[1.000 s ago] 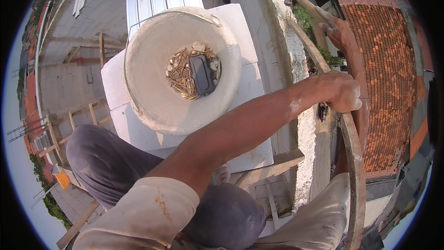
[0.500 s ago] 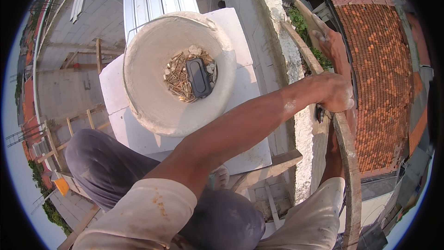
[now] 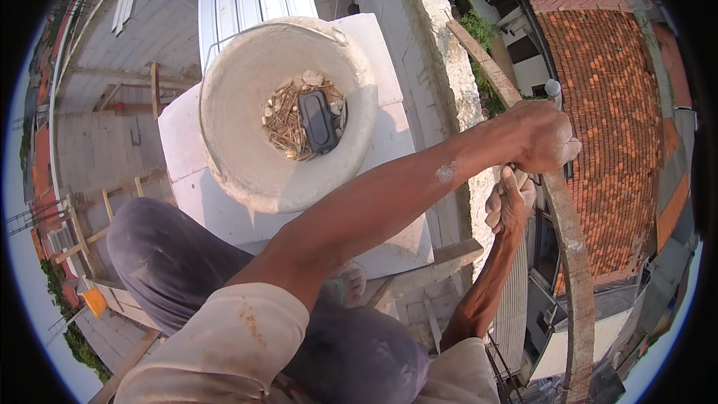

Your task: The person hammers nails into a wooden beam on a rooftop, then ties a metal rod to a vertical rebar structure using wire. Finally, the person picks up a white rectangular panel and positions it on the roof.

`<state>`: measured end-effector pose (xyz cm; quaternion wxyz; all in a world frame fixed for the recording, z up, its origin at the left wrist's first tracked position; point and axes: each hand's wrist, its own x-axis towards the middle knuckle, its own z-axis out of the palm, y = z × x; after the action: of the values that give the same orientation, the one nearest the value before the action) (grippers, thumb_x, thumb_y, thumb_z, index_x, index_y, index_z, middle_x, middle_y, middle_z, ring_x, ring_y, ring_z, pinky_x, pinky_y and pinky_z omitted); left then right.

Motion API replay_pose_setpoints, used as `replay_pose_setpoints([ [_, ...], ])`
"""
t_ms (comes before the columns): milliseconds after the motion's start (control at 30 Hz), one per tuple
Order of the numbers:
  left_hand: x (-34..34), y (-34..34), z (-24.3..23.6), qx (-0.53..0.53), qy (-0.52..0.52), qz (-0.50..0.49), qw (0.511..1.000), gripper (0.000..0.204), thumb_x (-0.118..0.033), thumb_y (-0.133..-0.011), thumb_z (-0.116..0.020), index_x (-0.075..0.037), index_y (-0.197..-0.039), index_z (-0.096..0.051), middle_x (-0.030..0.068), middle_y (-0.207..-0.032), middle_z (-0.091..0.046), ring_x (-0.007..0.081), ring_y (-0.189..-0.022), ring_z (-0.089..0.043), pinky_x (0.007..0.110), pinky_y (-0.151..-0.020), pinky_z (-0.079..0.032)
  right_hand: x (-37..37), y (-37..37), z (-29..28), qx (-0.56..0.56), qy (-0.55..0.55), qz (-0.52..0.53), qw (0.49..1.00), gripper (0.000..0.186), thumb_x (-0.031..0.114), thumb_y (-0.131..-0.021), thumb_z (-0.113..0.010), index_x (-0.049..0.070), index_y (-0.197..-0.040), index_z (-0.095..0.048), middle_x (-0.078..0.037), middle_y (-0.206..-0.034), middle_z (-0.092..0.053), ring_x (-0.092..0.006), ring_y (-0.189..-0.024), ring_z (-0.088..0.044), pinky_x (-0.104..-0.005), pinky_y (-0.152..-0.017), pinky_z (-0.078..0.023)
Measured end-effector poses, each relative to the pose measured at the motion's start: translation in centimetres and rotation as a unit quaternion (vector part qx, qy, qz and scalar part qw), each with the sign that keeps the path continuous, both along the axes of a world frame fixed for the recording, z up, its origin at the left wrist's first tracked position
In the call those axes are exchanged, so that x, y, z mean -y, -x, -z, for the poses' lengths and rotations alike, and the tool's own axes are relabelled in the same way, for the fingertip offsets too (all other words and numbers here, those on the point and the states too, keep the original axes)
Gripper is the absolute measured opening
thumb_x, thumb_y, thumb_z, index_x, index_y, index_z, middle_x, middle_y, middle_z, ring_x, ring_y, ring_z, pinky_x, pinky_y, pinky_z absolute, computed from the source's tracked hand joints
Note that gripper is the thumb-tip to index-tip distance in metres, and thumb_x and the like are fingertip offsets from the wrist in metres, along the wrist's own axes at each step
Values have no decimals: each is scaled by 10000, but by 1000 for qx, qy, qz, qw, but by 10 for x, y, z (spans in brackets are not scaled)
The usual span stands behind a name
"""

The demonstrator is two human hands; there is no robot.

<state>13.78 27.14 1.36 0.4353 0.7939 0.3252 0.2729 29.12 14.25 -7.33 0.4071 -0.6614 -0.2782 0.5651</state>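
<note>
Atop wall, hands (image 3: 523, 172) gripping wooden plank (image 3: 572, 254)

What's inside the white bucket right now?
The bucket holds a heap of nails, a flat black rectangular object lying on them, and a few pale lumps. Whatever lies beneath the black object and the heap is covered.

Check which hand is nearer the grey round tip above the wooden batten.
Left. The left hand sits just below the grey tip on the wooden batten; the right hand is lower still.
</note>
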Motion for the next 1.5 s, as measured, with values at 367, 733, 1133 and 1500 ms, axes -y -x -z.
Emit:
replay_pose_setpoints([
  [367,34,35,28,188,-66,-161,967,526,-264,-1069,-494,-21,-623,-628,195,-562,-561,336,-503,-539,430,-567,-439,165,45,-73,-104,-339,163,921,497,66,-881,-813,60,-1184,-420,-77,-769,-569,-148,-563,-607,-303,-513,-564],
  [733,72,43,63,222,-60,-169,958,517,-266,-1067,-472,-53,-627,-642,144,-585,-594,343,-580,-582,454,-636,-444,215,47,-124,22,-481,149,864,705,181,-906,-801,-19,-1432,-376,-232,-1032,-638,-186,-569,-626,-307,-500,-569],
  [1133,108,33,107,222,58,-147,962,543,-354,-1105,-445,-45,-705,-644,112,-644,-595,276,-646,-597,402,-694,-468,207,79,-138,124,-361,258,888,598,170,-911,-796,-116,-1320,-467,-139,-877,-601,-76,-465,-511,-203,-463,-474],
  [1500,163,19,57,133,-172,-88,972,264,-341,-1057,-590,-127,-1052,-744,41,-1120,-708,248,-1157,-638,522,-1217,-264,229,56,-138,185,-359,244,882,552,120,-992,-666,-176,-1415,-472,4,-615,-524,-32,-489,-455,-172,-510,-393],
])
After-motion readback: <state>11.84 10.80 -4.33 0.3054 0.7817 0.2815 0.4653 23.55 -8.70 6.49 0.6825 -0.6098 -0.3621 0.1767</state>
